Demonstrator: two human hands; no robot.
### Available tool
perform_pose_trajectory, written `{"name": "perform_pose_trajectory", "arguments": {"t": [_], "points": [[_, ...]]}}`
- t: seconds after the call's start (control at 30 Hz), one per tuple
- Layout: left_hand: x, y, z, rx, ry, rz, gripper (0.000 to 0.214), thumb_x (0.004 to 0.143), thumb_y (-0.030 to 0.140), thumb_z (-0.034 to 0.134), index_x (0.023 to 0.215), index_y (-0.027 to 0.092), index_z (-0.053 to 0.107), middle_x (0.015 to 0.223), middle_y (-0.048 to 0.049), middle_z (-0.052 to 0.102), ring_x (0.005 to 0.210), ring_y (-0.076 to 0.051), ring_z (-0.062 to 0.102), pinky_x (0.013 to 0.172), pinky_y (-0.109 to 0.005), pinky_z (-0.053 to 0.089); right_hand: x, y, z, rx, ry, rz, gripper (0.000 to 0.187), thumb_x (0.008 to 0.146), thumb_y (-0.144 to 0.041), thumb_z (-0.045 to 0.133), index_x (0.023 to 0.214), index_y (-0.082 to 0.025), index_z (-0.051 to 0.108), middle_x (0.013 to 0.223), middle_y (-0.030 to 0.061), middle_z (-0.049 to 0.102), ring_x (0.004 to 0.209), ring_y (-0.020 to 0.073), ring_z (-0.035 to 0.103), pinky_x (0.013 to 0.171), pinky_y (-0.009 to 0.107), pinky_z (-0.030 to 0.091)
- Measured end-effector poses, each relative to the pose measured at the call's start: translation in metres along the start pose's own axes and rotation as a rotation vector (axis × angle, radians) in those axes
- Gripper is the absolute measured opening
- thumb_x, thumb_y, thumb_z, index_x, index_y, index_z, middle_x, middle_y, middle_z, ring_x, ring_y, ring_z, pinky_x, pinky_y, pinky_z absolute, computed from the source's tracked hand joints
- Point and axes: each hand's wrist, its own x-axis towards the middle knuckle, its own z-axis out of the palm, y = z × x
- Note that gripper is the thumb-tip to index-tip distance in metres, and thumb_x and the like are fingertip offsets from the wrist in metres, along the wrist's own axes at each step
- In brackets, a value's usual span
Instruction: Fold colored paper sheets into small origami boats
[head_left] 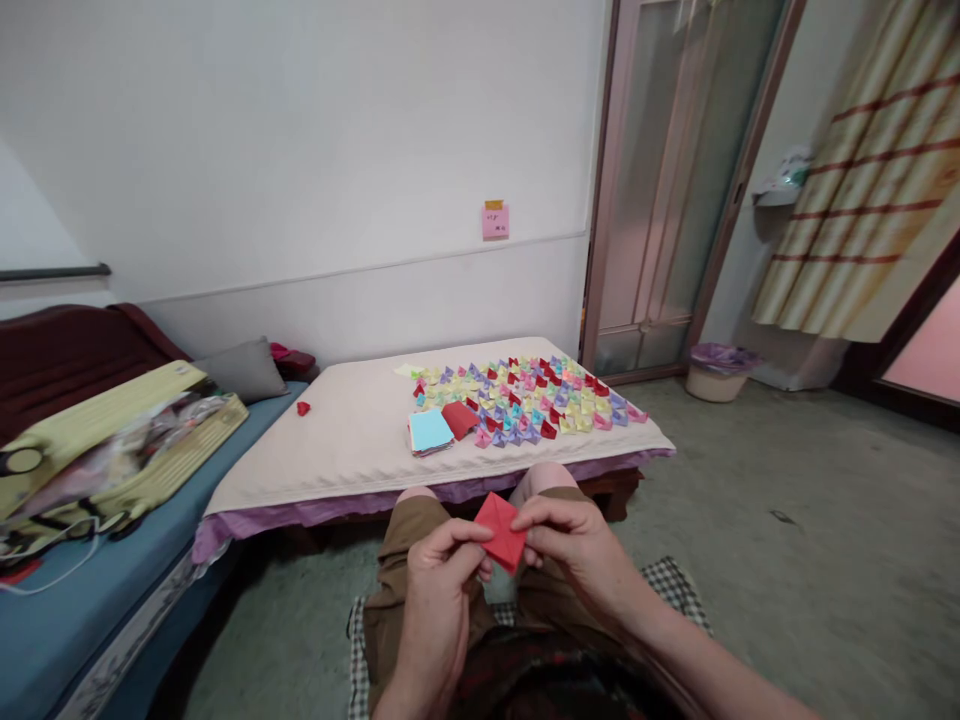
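Note:
A small red folded paper square (501, 532) with crease lines sits between my two hands, above my lap. My left hand (448, 562) pinches its left corner between thumb and fingers. On the other side, my right hand (559, 530) grips the right corner the same way. Beyond my knees, a stack of coloured paper squares (430, 432), light blue on top, lies on the cloth-covered table. Red paper (459, 420) rests against its right side. Several rows of small folded paper pieces (517, 400) in many colours spread to the right of the stack.
One red folded piece (303, 408) lies alone on the left of the white tablecloth (337, 430). At left, an open yellow suitcase (112, 440) rests on a blue bed (150, 530). A pink note (495, 222) hangs on the wall. A lined bin (716, 375) stands by the sliding door (660, 190).

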Motion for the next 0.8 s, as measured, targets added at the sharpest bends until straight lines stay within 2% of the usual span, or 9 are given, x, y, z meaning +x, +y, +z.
{"name": "perform_pose_trajectory", "arguments": {"t": [0.1, 0.27, 0.37, 0.5, 0.63, 0.8], "points": [[-0.002, 0.003, -0.001, -0.024, -0.053, 0.031, 0.012, 0.067, 0.008, 0.064, 0.063, 0.016, 0.072, 0.060, 0.0021, 0.060, 0.054, -0.008, 0.051, 0.053, -0.018, 0.039, -0.002, -0.006, -0.007, -0.048, -0.084, -0.067, 0.014, 0.071, -0.012, 0.066, 0.069, -0.020, 0.076, 0.071, 0.0002, 0.062, 0.059, 0.0115, 0.054, 0.057, 0.024, 0.043], [-0.002, 0.002, -0.004, 0.011, -0.100, -0.006, 0.010, 0.071, 0.012, 0.062, 0.069, 0.015, 0.071, 0.063, 0.0008, 0.061, 0.056, -0.009, 0.053, 0.056, -0.020, 0.040, -0.002, -0.010, -0.015, -0.152, -0.096, -0.097, 0.021, 0.071, -0.008, 0.060, 0.072, -0.021, 0.077, 0.075, 0.0019, 0.064, 0.066, 0.0129, 0.056, 0.061, 0.023, 0.045], [0.001, -0.004, -0.006, 0.108, -0.069, -0.002, 0.006, 0.068, 0.016, 0.069, 0.074, 0.015, 0.068, 0.060, 0.0030, 0.059, 0.053, -0.008, 0.050, 0.052, -0.018, 0.037, -0.001, -0.006, -0.016, -0.144, -0.110, -0.087, 0.022, 0.073, -0.009, 0.058, 0.075, -0.021, 0.077, 0.077, 0.0018, 0.063, 0.064, 0.0118, 0.055, 0.060, 0.023, 0.045], [0.006, -0.009, -0.004, 0.158, -0.003, 0.043, 0.021, 0.062, 0.015, 0.074, 0.077, 0.016, 0.061, 0.066, 0.0031, 0.061, 0.059, -0.009, 0.053, 0.055, -0.017, 0.039, -0.002, -0.002, -0.014, -0.154, -0.112, -0.093, 0.023, 0.074, -0.009, 0.058, 0.078, -0.021, 0.077, 0.076, 0.0011, 0.061, 0.062, 0.0113, 0.056, 0.059, 0.023, 0.044], [0.006, -0.007, 0.000, 0.133, 0.006, 0.049, 0.032, 0.068, 0.017, 0.072, 0.094, 0.018, 0.053, 0.075, 0.0006, 0.067, 0.065, -0.011, 0.058, 0.062, -0.020, 0.043, -0.002, -0.002, -0.010, -0.187, -0.076, -0.096, 0.021, 0.072, -0.009, 0.061, 0.079, -0.022, 0.076, 0.075, 0.0008, 0.062, 0.066, 0.0125, 0.055, 0.061, 0.023, 0.043], [0.004, -0.007, 0.001, 0.035, 0.050, -0.005, 0.037, 0.073, 0.019, 0.069, 0.103, 0.018, 0.047, 0.067, 0.0020, 0.066, 0.060, -0.011, 0.058, 0.061, -0.021, 0.043, -0.002, 0.005, -0.006, -0.163, -0.043, -0.015, 0.012, 0.075, -0.019, 0.064, 0.080, -0.019, 0.075, 0.070, 0.0003, 0.061, 0.062, 0.0124, 0.053, 0.059, 0.024, 0.041]]}}
